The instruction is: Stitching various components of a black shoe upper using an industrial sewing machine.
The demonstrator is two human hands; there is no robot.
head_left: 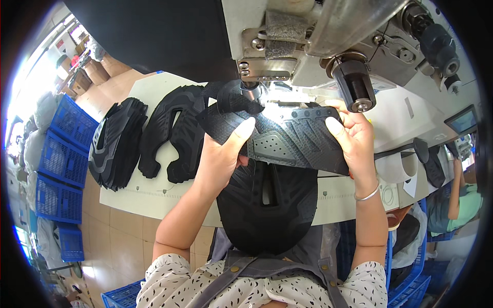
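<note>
In the head view, the left hand (222, 156) and the right hand (358, 141) both had hold of one black shoe upper (308, 141), which was just below the metal machine head (318, 38). Each hand was closed in a pinch, the thumb lying on top of the material and the fingers mostly hidden beneath; the left gripped the near left part, the right gripped the right end. The far left part of the upper lay close to the presser (250, 91), but I could not see if the needle was inside the material. By my judgement, the work on this piece was in the middle, because it was at the machine and not laid down; which seams were done and which were left, the picture did not show. To the left lay a stack of black pieces (117, 146) and a flat U-shaped piece (177, 131), and I could not tell if these were finished or waiting. The held upper looked flexible, with a woven-like texture, raised slanting ribs, a row of round holes at its far edge and a smooth grey panel (271, 147) with small perforations. Nearer to the body, a rounded black piece (267, 215) with a narrow slot hung over the edge of the pale, smooth table (149, 197).
</note>
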